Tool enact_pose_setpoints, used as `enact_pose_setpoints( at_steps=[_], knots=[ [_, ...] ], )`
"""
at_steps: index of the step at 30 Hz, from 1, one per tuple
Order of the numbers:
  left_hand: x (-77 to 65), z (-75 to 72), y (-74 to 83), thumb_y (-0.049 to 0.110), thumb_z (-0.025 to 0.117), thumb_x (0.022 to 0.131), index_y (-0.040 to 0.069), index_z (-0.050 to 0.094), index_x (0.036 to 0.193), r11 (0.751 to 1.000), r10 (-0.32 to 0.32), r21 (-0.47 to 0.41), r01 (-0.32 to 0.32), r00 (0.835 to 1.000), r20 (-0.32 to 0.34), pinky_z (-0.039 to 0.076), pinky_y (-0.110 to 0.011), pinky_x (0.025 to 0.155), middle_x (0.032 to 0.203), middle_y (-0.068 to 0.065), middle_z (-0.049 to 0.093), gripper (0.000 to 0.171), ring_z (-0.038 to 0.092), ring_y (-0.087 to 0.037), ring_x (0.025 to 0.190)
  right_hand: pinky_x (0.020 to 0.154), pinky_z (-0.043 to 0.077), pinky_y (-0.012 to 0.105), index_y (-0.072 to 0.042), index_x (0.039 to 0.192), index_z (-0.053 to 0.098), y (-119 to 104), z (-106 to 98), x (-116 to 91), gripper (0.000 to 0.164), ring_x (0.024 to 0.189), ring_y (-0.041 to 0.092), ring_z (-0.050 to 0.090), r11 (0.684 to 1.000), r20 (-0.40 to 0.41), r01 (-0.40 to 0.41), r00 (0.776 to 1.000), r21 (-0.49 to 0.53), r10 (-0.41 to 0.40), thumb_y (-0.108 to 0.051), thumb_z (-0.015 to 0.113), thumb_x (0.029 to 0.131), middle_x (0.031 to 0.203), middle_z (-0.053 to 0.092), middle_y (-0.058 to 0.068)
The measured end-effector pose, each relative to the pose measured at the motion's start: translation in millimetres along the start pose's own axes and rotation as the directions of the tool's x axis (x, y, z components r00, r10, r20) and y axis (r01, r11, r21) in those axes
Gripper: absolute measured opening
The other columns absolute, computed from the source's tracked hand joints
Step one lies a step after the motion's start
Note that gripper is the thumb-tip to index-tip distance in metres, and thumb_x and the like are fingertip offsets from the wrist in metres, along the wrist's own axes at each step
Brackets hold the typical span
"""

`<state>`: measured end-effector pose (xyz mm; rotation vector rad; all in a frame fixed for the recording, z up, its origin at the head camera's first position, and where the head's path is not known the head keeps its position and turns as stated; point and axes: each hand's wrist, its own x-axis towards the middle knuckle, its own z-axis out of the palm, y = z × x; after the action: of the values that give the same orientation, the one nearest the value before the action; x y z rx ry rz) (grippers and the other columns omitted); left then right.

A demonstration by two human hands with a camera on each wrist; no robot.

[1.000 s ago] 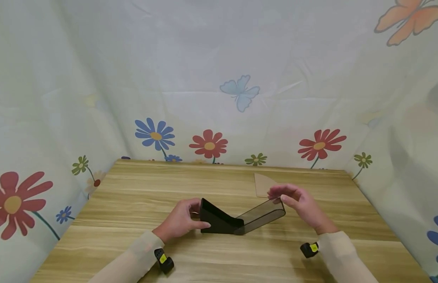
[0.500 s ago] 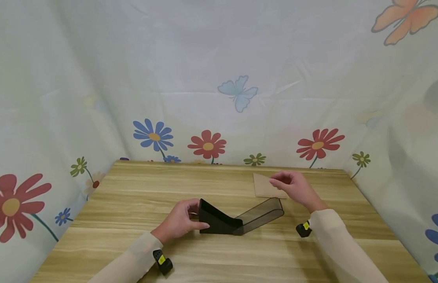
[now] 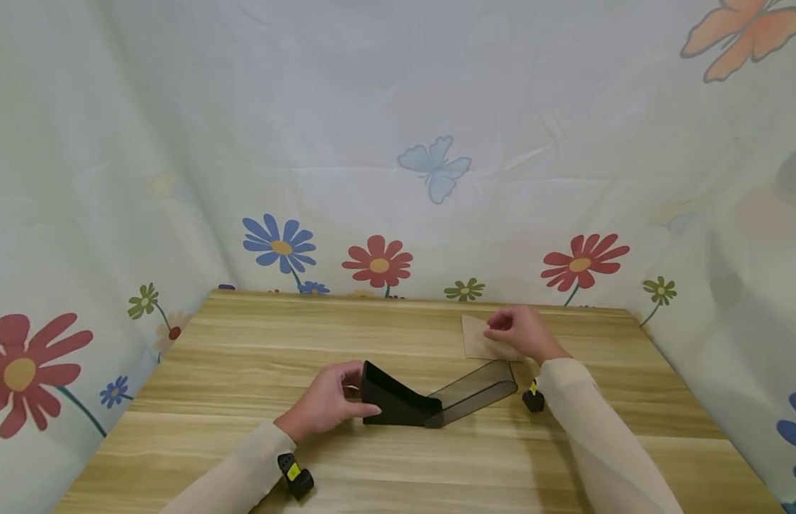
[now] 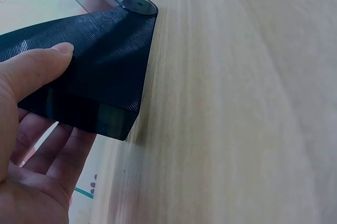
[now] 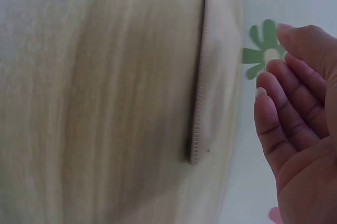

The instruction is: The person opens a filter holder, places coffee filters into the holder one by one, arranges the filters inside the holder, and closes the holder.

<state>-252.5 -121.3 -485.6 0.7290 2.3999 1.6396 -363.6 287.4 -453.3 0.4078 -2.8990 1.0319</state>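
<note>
Near the middle of the table, a black wedge-shaped plastic case (image 3: 398, 401) sits with its smoky see-through lid (image 3: 477, 389) swung out to the right. My left hand (image 3: 327, 403) grips the case at its tall left end. In the left wrist view, the thumb (image 4: 42, 66) lies on the ribbed side of the black case (image 4: 105, 61), and the fingers reach behind it. Farther back, my right hand (image 3: 522, 334) hovers over a brown cardboard piece (image 3: 476, 343), fingers loosely bent. The right wrist view shows nothing between them, with the cardboard (image 5: 210, 77) apart from the fingertips.
The wood-grain table (image 3: 243, 343) ends at a flowered white curtain (image 3: 333, 171) behind it and on both sides. Each wrist wears a small black camera; the right one (image 3: 534, 396) is close to the lid's end.
My right hand has left the lid's end and moved back and left, over the cardboard. The left hand and the case stay where they were; the lid remains swung out.
</note>
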Motion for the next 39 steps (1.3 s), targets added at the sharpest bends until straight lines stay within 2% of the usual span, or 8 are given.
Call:
enact_pose_setpoints(
  at_steps=[4, 8, 14, 21, 29, 33, 39],
  knots=[
    [0.4, -0.7, 1.9, 0.029, 0.091, 0.078, 0.024, 0.070, 0.103, 1.000, -0.001, 0.002, 0.001, 1.000, -0.004, 0.056, -0.023, 0.090, 0.105, 0.005, 0.073, 0.033, 0.071, -0.015, 0.097, 0.082, 0.056, 0.039, -0.007, 0.102, 0.076, 6.4, 6.3, 10.2, 0.023, 0.088, 0.019, 0.067, 0.999, 0.005, -0.004, 1.000, -0.036, 0.005, -0.025, 0.080, 0.090, 0.096, 0.074, 0.007],
    [0.8, -0.2, 2.3, 0.028, 0.090, 0.079, 0.022, 0.070, 0.104, 1.000, -0.003, -0.018, 0.003, 1.000, 0.004, 0.057, -0.025, 0.091, 0.105, 0.003, 0.073, 0.033, 0.071, -0.016, 0.098, 0.083, 0.056, 0.040, -0.005, 0.106, 0.075, 9.1, 9.4, 15.4, 0.030, 0.091, 0.022, 0.066, 0.998, 0.015, -0.048, 0.999, -0.047, 0.048, -0.029, 0.081, 0.089, 0.100, 0.074, 0.009],
    [0.9, 0.2, 1.8, 0.027, 0.090, 0.079, 0.021, 0.070, 0.104, 0.999, -0.017, -0.034, 0.017, 1.000, 0.005, 0.057, -0.026, 0.091, 0.105, 0.002, 0.073, 0.032, 0.070, -0.017, 0.099, 0.093, 0.052, 0.046, -0.001, 0.121, 0.068, 3.3, 11.3, 14.4, 0.051, 0.105, 0.029, 0.063, 0.990, 0.044, -0.137, 0.989, -0.047, 0.139, -0.037, 0.081, 0.088, 0.118, 0.069, 0.017],
    [-0.2, 0.1, 3.4, 0.026, 0.090, 0.080, 0.021, 0.070, 0.103, 0.999, -0.020, -0.029, 0.020, 1.000, 0.007, 0.057, -0.027, 0.093, 0.106, 0.003, 0.073, 0.031, 0.071, -0.017, 0.099, 0.102, 0.049, 0.055, 0.007, 0.132, 0.057, -7.5, 14.4, 12.8, 0.077, 0.119, 0.039, 0.059, 0.984, 0.110, -0.157, 0.980, -0.081, 0.166, -0.046, 0.083, 0.084, 0.132, 0.061, 0.026],
    [-1.6, 0.7, 4.2, 0.027, 0.090, 0.080, 0.021, 0.069, 0.101, 0.999, -0.020, -0.036, 0.021, 1.000, 0.012, 0.057, -0.027, 0.092, 0.105, 0.003, 0.072, 0.031, 0.070, -0.017, 0.099, 0.105, 0.048, 0.056, 0.008, 0.134, 0.055, -20.5, 10.7, 9.7, 0.083, 0.124, 0.041, 0.058, 0.976, 0.127, -0.186, 0.972, -0.114, 0.200, -0.048, 0.085, 0.080, 0.136, 0.059, 0.028],
    [-0.9, 0.8, 4.9, 0.028, 0.090, 0.080, 0.021, 0.068, 0.101, 0.999, -0.028, -0.034, 0.029, 1.000, 0.015, 0.057, -0.027, 0.093, 0.105, 0.003, 0.072, 0.030, 0.070, -0.017, 0.099, 0.104, 0.049, 0.056, 0.009, 0.133, 0.055, -23.3, 7.8, 8.2, 0.082, 0.122, 0.040, 0.059, 0.974, 0.132, -0.185, 0.970, -0.128, 0.202, -0.046, 0.086, 0.079, 0.135, 0.060, 0.028],
    [0.2, 0.7, 5.5, 0.028, 0.090, 0.080, 0.021, 0.068, 0.101, 0.998, -0.034, -0.043, 0.035, 0.999, 0.015, 0.057, -0.026, 0.092, 0.106, 0.003, 0.072, 0.031, 0.070, -0.018, 0.100, 0.104, 0.049, 0.055, 0.009, 0.133, 0.056, -15.2, 7.7, 12.5, 0.079, 0.121, 0.040, 0.059, 0.973, 0.141, -0.167, 0.971, -0.162, 0.190, -0.044, 0.084, 0.082, 0.134, 0.060, 0.027]
  ],
)
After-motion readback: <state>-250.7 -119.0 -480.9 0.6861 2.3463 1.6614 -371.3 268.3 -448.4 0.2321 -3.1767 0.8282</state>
